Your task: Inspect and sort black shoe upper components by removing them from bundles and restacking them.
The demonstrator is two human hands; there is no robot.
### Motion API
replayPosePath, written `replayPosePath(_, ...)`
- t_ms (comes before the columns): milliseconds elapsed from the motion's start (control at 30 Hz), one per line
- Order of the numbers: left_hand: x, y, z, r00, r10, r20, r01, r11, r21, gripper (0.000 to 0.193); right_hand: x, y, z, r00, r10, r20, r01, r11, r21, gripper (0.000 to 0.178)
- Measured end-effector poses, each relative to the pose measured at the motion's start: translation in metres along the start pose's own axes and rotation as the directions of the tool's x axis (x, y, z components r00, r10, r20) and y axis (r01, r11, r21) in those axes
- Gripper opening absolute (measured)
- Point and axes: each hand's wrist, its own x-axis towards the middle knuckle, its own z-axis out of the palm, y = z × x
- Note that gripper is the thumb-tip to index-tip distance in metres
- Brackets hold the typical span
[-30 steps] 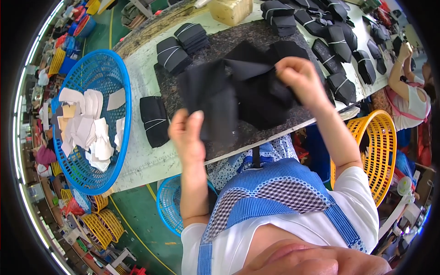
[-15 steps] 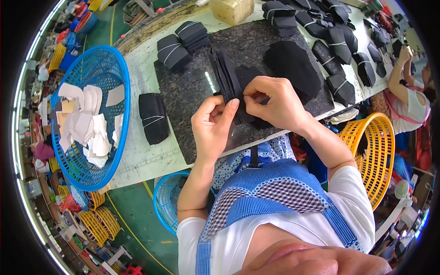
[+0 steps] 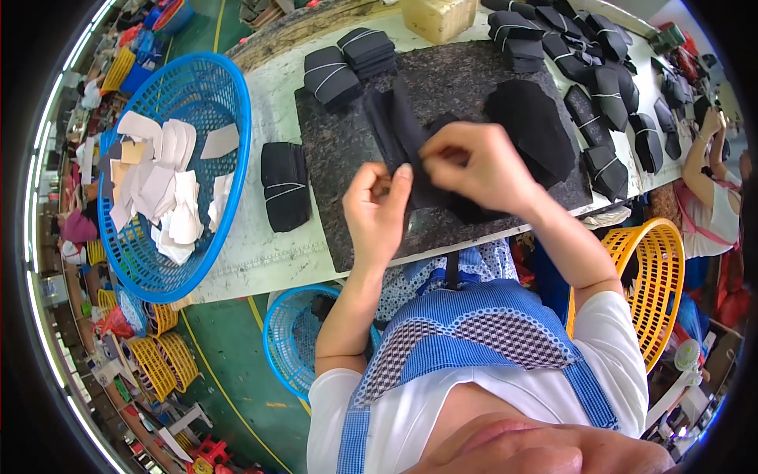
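Observation:
My left hand (image 3: 374, 212) grips a stack of thin black cut pieces (image 3: 385, 133), its thumb pressed on the near end and its fingers curled under. The stack stands partly fanned over a dark speckled stone slab (image 3: 335, 182). Close beside it, my right hand (image 3: 488, 167) has its fingers curled and pinched at the edge of a black piece; motion smears the fingertips. More black pieces lie partly hidden beneath my right hand. A larger loose pile of black pieces (image 3: 530, 130) sits on the slab to the right.
Tied black bundles (image 3: 284, 186) lie left of the slab, with others at its back and right. A blue basket (image 3: 243, 130) holds pale cut pieces. A yellowish block (image 3: 438, 20) stands behind. Yellow (image 3: 671, 284) and blue baskets (image 3: 272, 347) stand below the table; another person (image 3: 711, 201) works at right.
The view has shifted, so the table appears farther right. My right hand moves at the stack's edge, and the upper pieces of the stack now spread apart more. My left hand keeps its grip.

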Motion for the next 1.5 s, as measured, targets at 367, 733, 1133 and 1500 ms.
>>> replayPosePath(367, 0.001, 0.005, -0.003, 0.984, -0.073, 0.165, 0.092, 0.990, -0.110, 0.015, -0.006, -0.007, 0.002, 0.998, 0.066, 0.005, -0.064, 0.988, -0.138, 0.013)
replayPosePath(733, 0.013, -0.023, -0.058, 0.981, 0.024, -0.195, -0.046, 0.993, -0.109, 0.022, -0.001, 0.049, -0.085, 0.867, 0.332, -0.371, -0.309, 0.943, 0.124, 0.017)
replayPosePath(1133, 0.021, -0.011, -0.054, 0.977, 0.007, -0.213, 0.019, 0.993, 0.120, 0.026, 0.005, -0.005, -0.050, 0.869, -0.009, -0.495, -0.113, 0.970, -0.217, 0.009)
replayPosePath(1500, 0.006, 0.012, -0.008, 0.995, -0.067, 0.080, 0.071, 0.996, -0.050, 0.016, 0.003, -0.003, 0.020, 0.952, -0.272, -0.141, 0.215, 0.921, -0.325, 0.010)
